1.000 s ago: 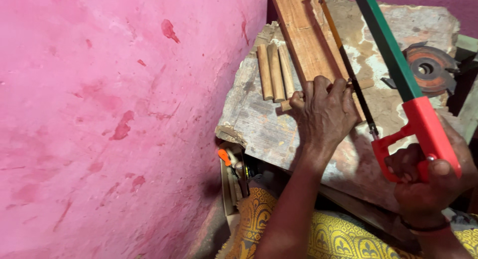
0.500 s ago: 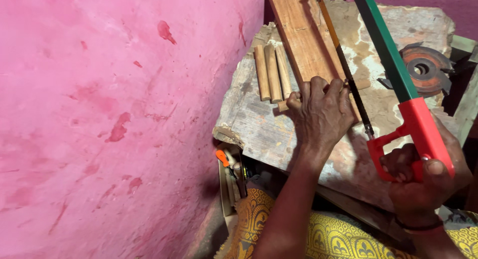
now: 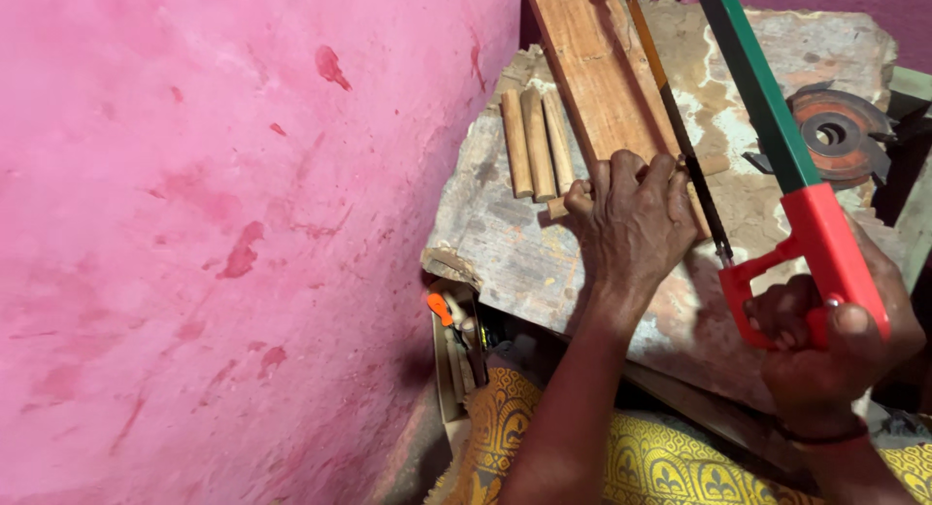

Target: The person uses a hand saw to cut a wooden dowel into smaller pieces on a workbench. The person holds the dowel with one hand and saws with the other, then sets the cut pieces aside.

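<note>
My left hand (image 3: 633,225) presses down on the near end of a long brown wooden plank (image 3: 592,68) and on a short wooden stick under its fingers, on a worn stone slab (image 3: 505,243). My right hand (image 3: 835,350) grips the red handle of a hacksaw (image 3: 777,165) with a green frame. Its thin blade runs along the right edge of the plank, just beside my left fingertips. Three short round wooden dowels (image 3: 536,141) lie side by side left of the plank.
A pink stained wall (image 3: 214,223) fills the left half of the view. A rusty round cutter disc (image 3: 837,136) lies at the slab's right side. Below the slab's near edge is a box with an orange-handled tool (image 3: 442,309). Yellow patterned cloth (image 3: 660,461) covers my lap.
The saw and my right hand have shifted slightly toward me and down. My left hand stays pressed on the plank.
</note>
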